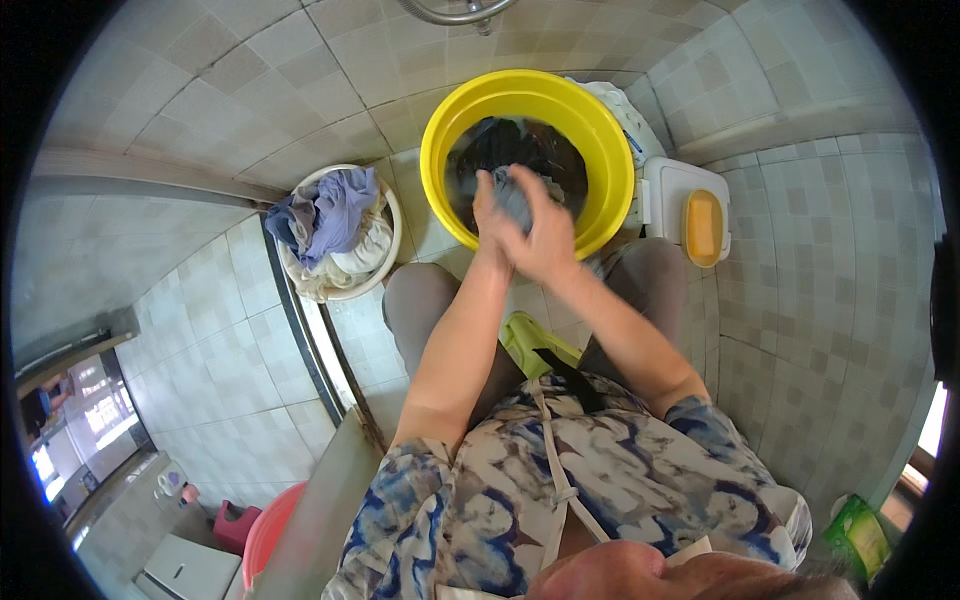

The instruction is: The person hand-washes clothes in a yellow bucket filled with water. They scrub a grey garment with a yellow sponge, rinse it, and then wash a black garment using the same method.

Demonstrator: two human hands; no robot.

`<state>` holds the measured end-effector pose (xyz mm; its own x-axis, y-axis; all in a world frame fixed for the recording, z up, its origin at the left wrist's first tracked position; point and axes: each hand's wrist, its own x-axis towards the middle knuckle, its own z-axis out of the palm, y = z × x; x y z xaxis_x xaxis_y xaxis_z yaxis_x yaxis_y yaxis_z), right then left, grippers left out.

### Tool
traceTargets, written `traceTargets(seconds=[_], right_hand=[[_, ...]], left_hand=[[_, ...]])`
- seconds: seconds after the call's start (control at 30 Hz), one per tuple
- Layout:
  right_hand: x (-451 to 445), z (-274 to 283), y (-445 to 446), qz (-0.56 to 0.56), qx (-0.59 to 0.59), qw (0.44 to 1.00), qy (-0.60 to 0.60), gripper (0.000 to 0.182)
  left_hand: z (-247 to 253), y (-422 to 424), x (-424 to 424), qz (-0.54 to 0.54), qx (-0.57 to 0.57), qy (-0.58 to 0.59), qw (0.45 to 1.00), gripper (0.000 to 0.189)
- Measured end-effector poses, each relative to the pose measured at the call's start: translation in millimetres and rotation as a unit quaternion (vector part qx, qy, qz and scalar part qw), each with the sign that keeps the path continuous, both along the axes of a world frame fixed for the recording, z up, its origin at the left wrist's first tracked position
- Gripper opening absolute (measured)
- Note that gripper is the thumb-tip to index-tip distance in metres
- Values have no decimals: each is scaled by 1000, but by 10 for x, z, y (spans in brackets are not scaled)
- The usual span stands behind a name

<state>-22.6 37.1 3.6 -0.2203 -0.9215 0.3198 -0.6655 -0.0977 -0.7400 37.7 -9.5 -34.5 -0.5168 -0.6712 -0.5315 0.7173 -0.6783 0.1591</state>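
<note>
Between my left hand (pixel 493 232) and my right hand (pixel 545 238) is a bunched grey cloth (pixel 513 199), pressed from both sides. Both hands are over the near side of a large yellow plastic tub (pixel 619 202). Dark wet fabric (pixel 517 142) lies in water inside the tub, and part of it is hidden by my hands. The right hand is slightly blurred, and the lower part of the grey cloth is covered by my fingers.
A white basin (pixel 396 247) heaped with lavender, grey and cream clothes (pixel 341 214) stands left. At right, an orange soap bar (pixel 703 229) in a dish rests on a white lidded box (pixel 671 187). A shower hose (pixel 457 16) hangs above. A glass panel edge (pixel 330 480) runs behind left.
</note>
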Motion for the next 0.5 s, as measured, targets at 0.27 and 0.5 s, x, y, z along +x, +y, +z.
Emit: traceTargets(seconds=[0.27,0.5], right_hand=[[-549,-291,-529,-177,159,967,86,39],[86,-122,-51,-27,61,995,74,38]], left_hand=[[171,49,-237,-101,-10,-146,984,29],[-617,-43,69,-4,-161,-82,984,28]])
